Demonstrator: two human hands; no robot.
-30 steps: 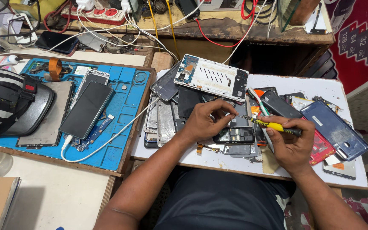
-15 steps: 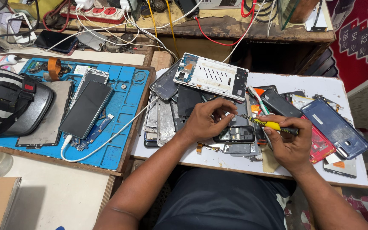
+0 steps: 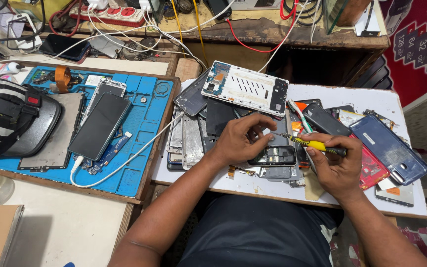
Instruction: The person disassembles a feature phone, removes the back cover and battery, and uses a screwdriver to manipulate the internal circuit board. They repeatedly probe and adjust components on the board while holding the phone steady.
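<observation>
Opened phone (image 3: 275, 156) between hands, work mat (image 3: 144, 113) left, power strip (image 3: 109, 14) behind
</observation>
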